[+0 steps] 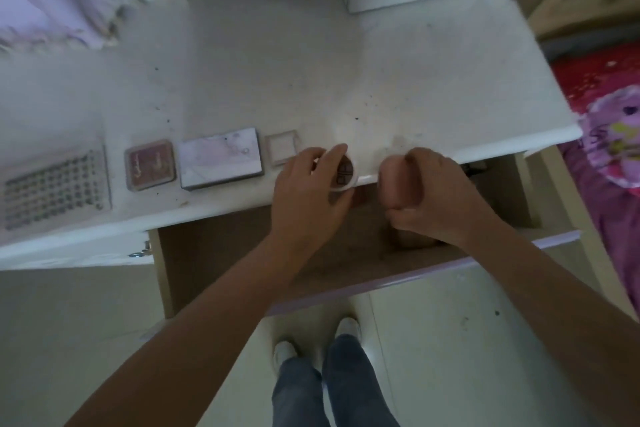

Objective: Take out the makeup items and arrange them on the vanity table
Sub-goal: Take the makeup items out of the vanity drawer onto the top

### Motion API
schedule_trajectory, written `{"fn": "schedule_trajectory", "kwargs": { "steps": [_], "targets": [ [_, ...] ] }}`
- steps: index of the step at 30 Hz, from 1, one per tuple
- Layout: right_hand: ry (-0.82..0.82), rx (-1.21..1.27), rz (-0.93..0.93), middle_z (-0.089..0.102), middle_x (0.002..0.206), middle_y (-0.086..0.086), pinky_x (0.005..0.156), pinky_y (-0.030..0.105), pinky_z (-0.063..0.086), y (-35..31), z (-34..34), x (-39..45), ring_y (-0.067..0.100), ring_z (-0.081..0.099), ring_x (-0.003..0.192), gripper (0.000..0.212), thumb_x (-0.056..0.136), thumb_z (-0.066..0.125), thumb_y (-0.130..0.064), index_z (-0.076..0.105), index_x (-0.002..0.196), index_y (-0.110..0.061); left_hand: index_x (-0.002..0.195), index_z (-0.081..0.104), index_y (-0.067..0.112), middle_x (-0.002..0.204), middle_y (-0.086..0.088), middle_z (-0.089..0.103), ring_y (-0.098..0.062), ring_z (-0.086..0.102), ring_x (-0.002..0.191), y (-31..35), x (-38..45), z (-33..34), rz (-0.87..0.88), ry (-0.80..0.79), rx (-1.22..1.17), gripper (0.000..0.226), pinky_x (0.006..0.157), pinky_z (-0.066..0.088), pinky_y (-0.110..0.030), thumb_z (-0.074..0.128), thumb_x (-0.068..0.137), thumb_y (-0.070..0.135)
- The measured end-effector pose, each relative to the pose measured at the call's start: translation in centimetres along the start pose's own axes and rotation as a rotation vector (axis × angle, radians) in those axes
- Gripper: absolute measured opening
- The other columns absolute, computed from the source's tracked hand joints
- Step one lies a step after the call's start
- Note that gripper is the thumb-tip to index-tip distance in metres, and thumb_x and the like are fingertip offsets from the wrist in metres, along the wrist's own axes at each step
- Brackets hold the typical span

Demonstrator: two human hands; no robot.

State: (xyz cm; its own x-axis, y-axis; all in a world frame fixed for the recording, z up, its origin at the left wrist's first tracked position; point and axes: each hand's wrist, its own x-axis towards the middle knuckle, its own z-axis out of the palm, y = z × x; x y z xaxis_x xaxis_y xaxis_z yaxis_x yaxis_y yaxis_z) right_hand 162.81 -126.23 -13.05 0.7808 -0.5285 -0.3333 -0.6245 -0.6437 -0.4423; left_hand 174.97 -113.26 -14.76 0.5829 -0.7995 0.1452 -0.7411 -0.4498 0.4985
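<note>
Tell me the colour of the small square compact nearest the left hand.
Pale pink with a white centre, seen in the head view.

Left hand gripping round compact at vanity edge, right hand clutching beige item over open drawer

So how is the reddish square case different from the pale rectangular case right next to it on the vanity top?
The reddish square case is smaller and roughly square, with a dark red lid and script lettering. The pale rectangular case is larger, oblong and looks thicker, with a whitish lavender lid. The reddish one lies to the left of the pale one. Both lie flat and closed in a row near the front edge of the vanity top.
</note>
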Motion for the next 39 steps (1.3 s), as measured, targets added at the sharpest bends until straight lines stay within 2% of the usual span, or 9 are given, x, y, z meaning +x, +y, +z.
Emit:
{"fn": "schedule_trajectory", "kwargs": {
  "steps": [5, 9, 20, 22, 25, 27, 31, 35, 39],
  "targets": [
    [0.138, -0.053, -0.141, 0.041, 0.136, 0.012, 0.102, 0.033, 0.025, -1.0, -3.4, 3.1, 0.029, 0.036, 0.123, 0.077, 0.066, 0.075, -0.025, 0.040, 0.131, -0.007, 0.136, 0.040, 0.023, 0.130, -0.006, 0.051, -0.027, 0.038, 0.121, 0.0, 6.2, -0.2, -0.113, -0.164, 0.203, 0.058, 0.097, 0.032, -0.036, 0.061, 0.083, 0.032],
    [0.117, -0.056, -0.158, 0.034, 0.142, 0.015, 0.101, 0.023, 0.016, -0.2, -3.9, 6.0, 0.028, 0.030, 0.130, 0.076, 0.069, 0.074, -0.019, 0.037, 0.134, -0.004, 0.136, 0.037, 0.026, 0.131, -0.005, 0.051, -0.026, 0.036, 0.123, -0.3, 7.3, 0.7, -0.121, -0.281, 0.302, 0.055, 0.100, 0.029, -0.037, 0.057, 0.085, 0.034],
    [0.124, 0.003, -0.176, 0.015, 0.151, 0.019, 0.113, 0.039, 0.016, 0.8, -1.0, 7.6, 0.035, 0.016, 0.139, 0.081, 0.076, 0.071, -0.023, 0.025, 0.141, -0.005, 0.139, 0.034, 0.021, 0.144, -0.009, 0.036, -0.029, 0.027, 0.133, -0.2, 5.9, 0.0, -0.126, -0.263, 0.295, 0.061, 0.106, 0.023, -0.042, 0.059, 0.084, 0.032],
    [0.242, 0.038, -0.200, 0.028, 0.145, 0.024, 0.110, 0.040, 0.022, 1.0, -1.0, 6.3, 0.040, 0.026, 0.134, 0.074, 0.076, 0.071, -0.023, 0.034, 0.136, 0.000, 0.128, 0.050, 0.010, 0.134, -0.017, 0.048, -0.036, 0.041, 0.125, 0.2, 4.6, -0.3, 0.023, -0.119, 0.253, 0.052, 0.101, 0.033, -0.046, 0.067, 0.079, 0.022],
    [0.564, 0.036, -0.184, 0.061, 0.106, 0.028, 0.086, 0.035, 0.040, 2.6, 0.0, 3.2, 0.042, 0.057, 0.100, 0.037, 0.077, 0.066, -0.014, 0.059, 0.106, 0.009, 0.103, 0.066, 0.000, 0.104, -0.022, 0.065, -0.038, 0.062, 0.096, 0.3, 1.1, 0.8, 0.307, 0.026, 0.149, 0.031, 0.082, 0.050, -0.045, 0.059, 0.076, 0.014],
    [0.434, -0.010, -0.093, 0.063, 0.096, 0.024, 0.077, 0.032, 0.042, 4.1, 1.1, 1.5, 0.039, 0.059, 0.092, 0.028, 0.080, 0.063, -0.014, 0.061, 0.101, 0.005, 0.100, 0.068, 0.001, 0.100, -0.021, 0.067, -0.037, 0.064, 0.091, 0.0, -2.0, 1.9, 0.350, -0.078, 0.095, 0.030, 0.078, 0.052, -0.043, 0.058, 0.076, 0.016],
    [-0.326, -0.343, 0.232, 0.052, 0.122, 0.018, 0.090, 0.040, 0.043, 6.3, 4.0, 1.0, 0.036, 0.048, 0.113, 0.050, 0.085, 0.055, -0.032, 0.043, 0.131, -0.017, 0.112, 0.063, 0.001, 0.112, -0.027, 0.061, -0.046, 0.058, 0.102, -0.9, -6.7, 4.0, 0.242, -0.358, 0.038, 0.040, 0.082, 0.051, -0.052, 0.067, 0.076, 0.018],
    [-0.400, -0.506, 0.252, 0.054, 0.125, 0.013, 0.091, 0.039, 0.042, 6.9, 5.7, 1.7, 0.033, 0.047, 0.116, 0.047, 0.090, 0.048, -0.027, 0.036, 0.135, -0.031, 0.137, 0.039, 0.013, 0.139, -0.012, 0.042, -0.027, 0.034, 0.126, -1.8, -8.6, 5.5, 0.134, -0.544, 0.050, 0.046, 0.104, 0.024, -0.033, 0.041, 0.095, 0.031],
    [-0.416, -0.299, 0.232, 0.063, 0.099, 0.010, 0.071, 0.027, 0.043, 7.0, 5.1, 1.3, 0.027, 0.056, 0.093, 0.042, 0.087, 0.052, -0.018, 0.049, 0.129, -0.018, 0.136, 0.038, 0.012, 0.139, -0.010, 0.041, -0.024, 0.035, 0.125, -2.0, -8.8, 6.1, 0.058, -0.526, -0.001, 0.046, 0.105, 0.025, -0.030, 0.038, 0.096, 0.033]
  ]
}}
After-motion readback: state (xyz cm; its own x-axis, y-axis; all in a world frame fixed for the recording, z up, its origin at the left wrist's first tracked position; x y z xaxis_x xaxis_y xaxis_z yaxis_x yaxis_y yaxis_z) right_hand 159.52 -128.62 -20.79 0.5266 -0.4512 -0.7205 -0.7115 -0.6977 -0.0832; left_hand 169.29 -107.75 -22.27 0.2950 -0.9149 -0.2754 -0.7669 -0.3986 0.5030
